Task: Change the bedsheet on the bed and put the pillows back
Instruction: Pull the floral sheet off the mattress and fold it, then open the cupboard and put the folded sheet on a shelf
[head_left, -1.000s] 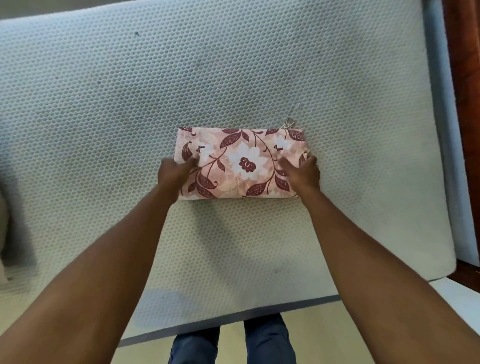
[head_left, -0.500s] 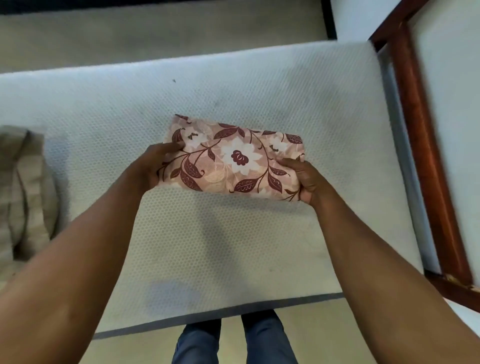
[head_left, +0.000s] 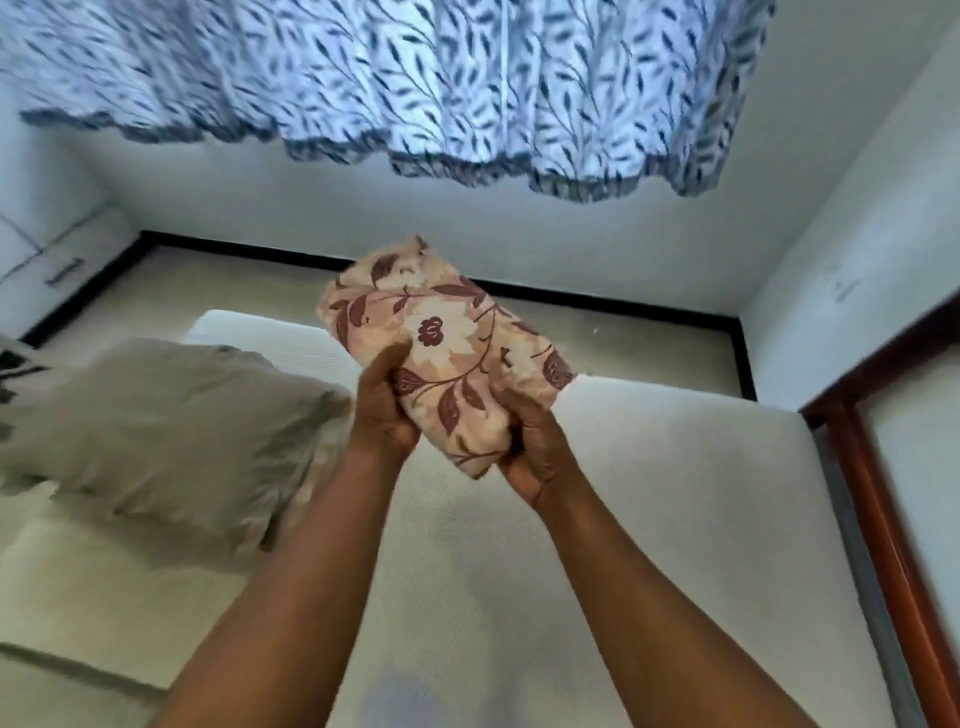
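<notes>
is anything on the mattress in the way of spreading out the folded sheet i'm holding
Yes: a greyish pillow lies on the left part of the mattress, where the folded floral sheet has to spread. The left hand and right hand grip the sheet above the middle; nothing visible lies on its right part.

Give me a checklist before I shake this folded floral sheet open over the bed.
1. Both hands on the folded sheet: ok, the left hand and right hand grip its near end.
2. Sheet off the mattress: ok, it is held above it.
3. Mattress bare below the hands: ok.
4. Spreading area free: not ok, a pillow lies on the left side.
5. Loose edge of the sheet found: cannot tell.
6. Curtain apart from the sheet: ok.
</notes>
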